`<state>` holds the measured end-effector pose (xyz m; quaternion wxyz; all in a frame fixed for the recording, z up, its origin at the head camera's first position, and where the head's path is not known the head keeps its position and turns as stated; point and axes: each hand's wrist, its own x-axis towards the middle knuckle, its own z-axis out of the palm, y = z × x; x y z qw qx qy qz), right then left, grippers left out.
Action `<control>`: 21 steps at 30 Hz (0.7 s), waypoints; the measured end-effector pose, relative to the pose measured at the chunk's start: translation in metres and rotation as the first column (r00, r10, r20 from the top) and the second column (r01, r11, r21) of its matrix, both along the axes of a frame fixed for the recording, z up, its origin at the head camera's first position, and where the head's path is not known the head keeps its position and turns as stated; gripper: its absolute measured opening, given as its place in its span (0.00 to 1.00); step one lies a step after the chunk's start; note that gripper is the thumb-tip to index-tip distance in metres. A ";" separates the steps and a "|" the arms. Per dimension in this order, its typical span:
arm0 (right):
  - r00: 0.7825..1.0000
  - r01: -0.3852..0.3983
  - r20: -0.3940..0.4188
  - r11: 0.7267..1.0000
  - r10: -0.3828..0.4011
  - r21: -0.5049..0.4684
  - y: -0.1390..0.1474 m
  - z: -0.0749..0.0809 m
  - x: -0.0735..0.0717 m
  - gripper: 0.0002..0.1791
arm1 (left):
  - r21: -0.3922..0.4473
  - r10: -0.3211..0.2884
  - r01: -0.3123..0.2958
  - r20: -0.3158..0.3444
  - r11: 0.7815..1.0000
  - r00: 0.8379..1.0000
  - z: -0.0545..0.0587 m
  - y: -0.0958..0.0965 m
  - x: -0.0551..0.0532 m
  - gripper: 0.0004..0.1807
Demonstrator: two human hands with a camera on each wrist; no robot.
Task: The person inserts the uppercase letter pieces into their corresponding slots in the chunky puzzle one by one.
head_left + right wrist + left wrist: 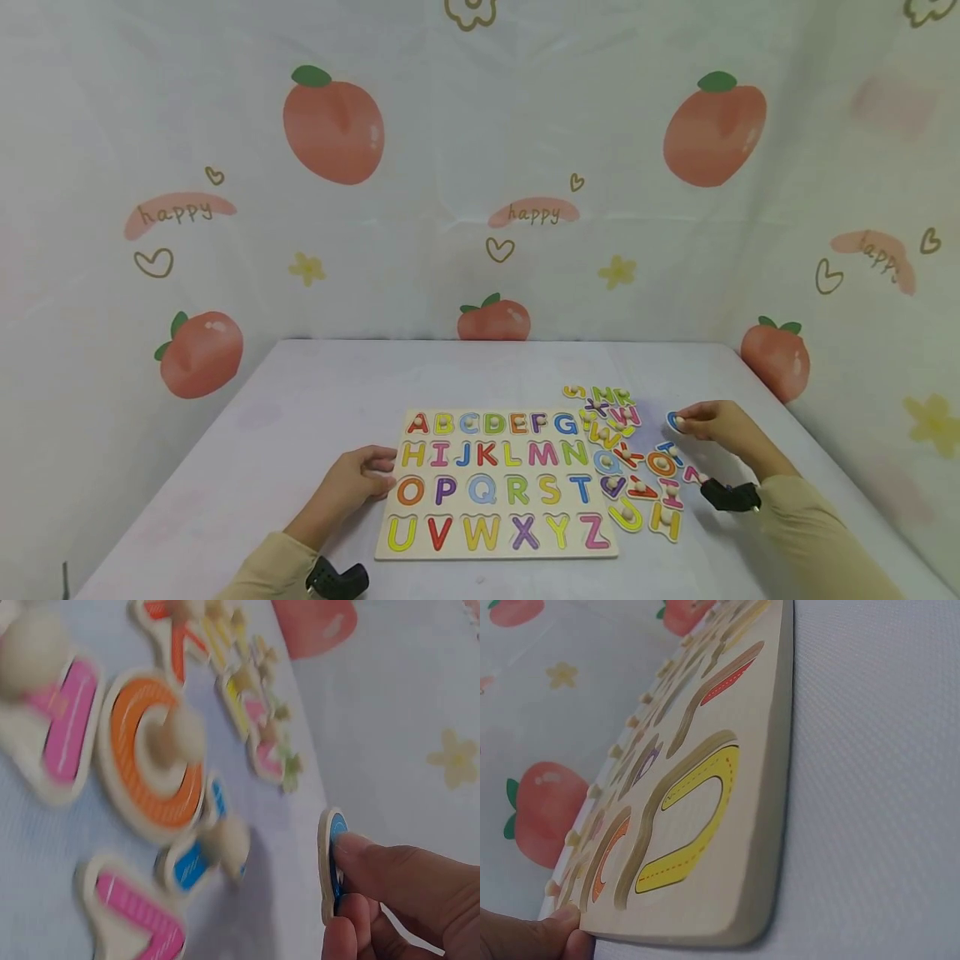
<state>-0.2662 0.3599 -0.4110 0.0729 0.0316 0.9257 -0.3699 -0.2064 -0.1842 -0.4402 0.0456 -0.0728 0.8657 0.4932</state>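
My left hand holds the left edge of a wooden alphabet board, its fingertips and thumb right at the rim. In the left wrist view, a yellow U recess shows near the board's corner. On the right, my right hand pinches a blue letter piece between thumb and fingers, raised over the table; my fingers hide part of it. Letters A to F in the top row carry knobs, while the blue G recess shows no knob.
Loose knobbed letters lie right of the board, among them an orange O, a yellow U and a yellow H. Several more pile up toward the back, with a yellow S farthest left. A printed curtain stands behind the table.
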 end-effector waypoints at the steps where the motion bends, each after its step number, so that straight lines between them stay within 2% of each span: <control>1: 1.000 -0.008 -0.010 1.000 0.008 -0.005 -0.005 0.002 -0.001 0.24 | 0.001 0.000 0.000 0.001 1.000 1.000 0.000 0.000 0.000 0.24; 9: 0.994 -0.066 -0.088 0.997 0.063 -0.033 -0.054 0.015 -0.010 0.23 | 0.015 -0.003 0.003 0.002 1.000 1.000 0.000 -0.001 0.000 0.24; 15: 0.983 -0.104 -0.154 0.994 0.099 -0.024 -0.087 0.016 -0.019 0.18 | 0.033 -0.009 0.010 -0.010 0.999 1.000 -0.002 -0.002 -0.001 0.24; 21: 0.986 -0.106 -0.138 0.992 0.096 -0.073 -0.114 0.011 -0.029 0.16 | 0.020 0.004 -0.004 0.006 1.000 1.000 -0.002 -0.001 -0.001 0.24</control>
